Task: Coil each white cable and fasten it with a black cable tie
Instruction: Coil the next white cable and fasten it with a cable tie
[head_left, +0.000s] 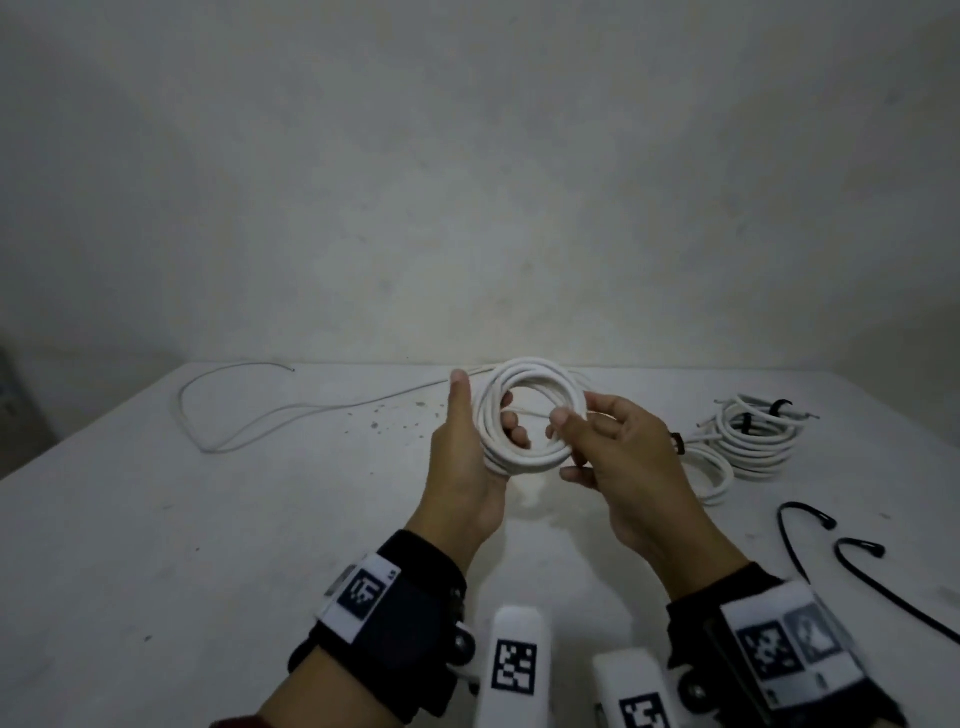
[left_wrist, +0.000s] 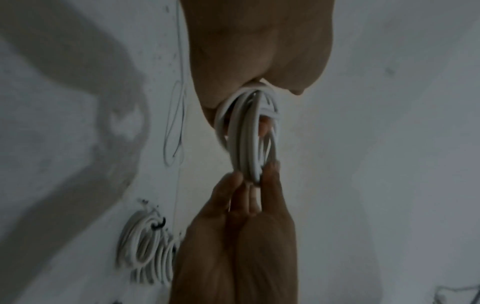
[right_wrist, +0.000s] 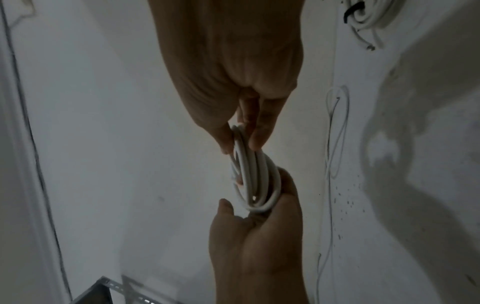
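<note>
A white table (head_left: 260, 519) stands against a plain grey wall (head_left: 467, 156). All positions below are given relative to the coiled white cable (head_left: 524, 415), which is held upright above the table's middle.

The left hand (head_left: 462, 467) grips the coil's left side: the fingers pass through the ring and curl round the bundled turns, with the thumb extended up the outer edge. The right hand (head_left: 623, 457) is at the coil's right side, with thumb and forefinger pinching a strand there.

Left of the coil, its uncoiled tail (head_left: 249, 415) lies in a long loop on the table. Right of the coil, the finished coils (head_left: 753, 441) rest on the table, bound with black ties. Nearer the person and right of the coil lie two loose black cable ties (head_left: 810, 525).
</note>
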